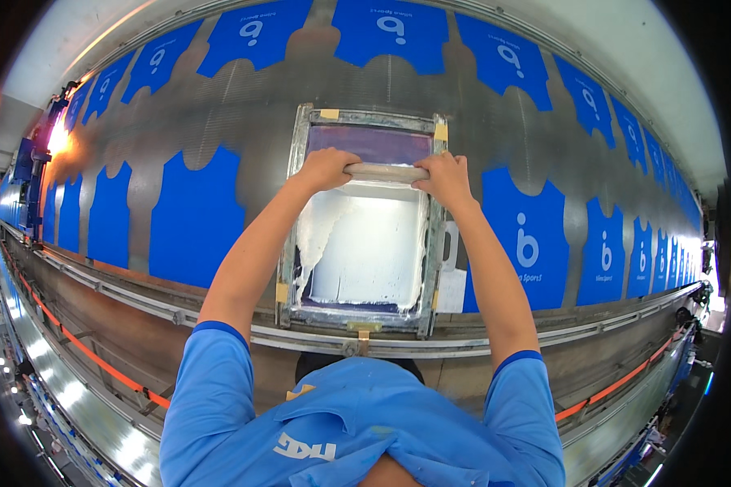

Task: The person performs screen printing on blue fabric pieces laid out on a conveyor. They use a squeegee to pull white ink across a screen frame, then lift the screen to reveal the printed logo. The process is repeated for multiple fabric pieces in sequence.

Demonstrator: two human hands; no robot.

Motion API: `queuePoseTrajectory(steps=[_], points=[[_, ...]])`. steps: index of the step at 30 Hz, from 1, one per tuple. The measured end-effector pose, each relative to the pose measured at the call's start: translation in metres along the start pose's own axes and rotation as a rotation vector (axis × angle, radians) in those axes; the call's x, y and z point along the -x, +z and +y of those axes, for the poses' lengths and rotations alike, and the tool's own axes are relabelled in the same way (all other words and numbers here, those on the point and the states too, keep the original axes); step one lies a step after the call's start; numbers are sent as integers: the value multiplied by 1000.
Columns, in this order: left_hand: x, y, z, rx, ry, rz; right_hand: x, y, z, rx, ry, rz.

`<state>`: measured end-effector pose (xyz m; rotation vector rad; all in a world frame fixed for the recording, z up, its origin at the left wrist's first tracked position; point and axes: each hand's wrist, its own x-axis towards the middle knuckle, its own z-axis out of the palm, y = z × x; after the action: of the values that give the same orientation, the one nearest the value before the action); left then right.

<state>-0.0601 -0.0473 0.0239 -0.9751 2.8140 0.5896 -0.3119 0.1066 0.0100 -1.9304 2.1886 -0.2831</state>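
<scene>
Both hands grip a squeegee (387, 173) by its pale bar handle, one at each end. My left hand (326, 169) wraps the left end, and my right hand (447, 178) closes round the right end. The squeegee lies across the far part of a screen printing frame (300, 142), which rests on the long table. White ink (365, 243) covers most of the mesh on the near side of the squeegee. Beyond it, a purple-tinted strip of mesh (374, 140) shows. The frame hides most of the blue fabric piece under it.
Blue garment pieces lie in two rows along the grey table (268, 105). Near-row pieces left of the frame, such as one blue panel (195, 203), are plain; a right-hand panel (525, 243) carries a white print. A metal rail (154, 306) edges the table. At far left glows a bright light (59, 138).
</scene>
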Motion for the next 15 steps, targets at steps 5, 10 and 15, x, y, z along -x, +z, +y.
queuePoseTrajectory(steps=[5,10,15], points=[[-11,9,-4,19,-39,33,-13,15,2,-32,125,-23],[16,43,8,-34,-132,171,18,41,-15,-39,130,135],[62,69,23,-19,-142,138,68,54,-32,-123,121,147]])
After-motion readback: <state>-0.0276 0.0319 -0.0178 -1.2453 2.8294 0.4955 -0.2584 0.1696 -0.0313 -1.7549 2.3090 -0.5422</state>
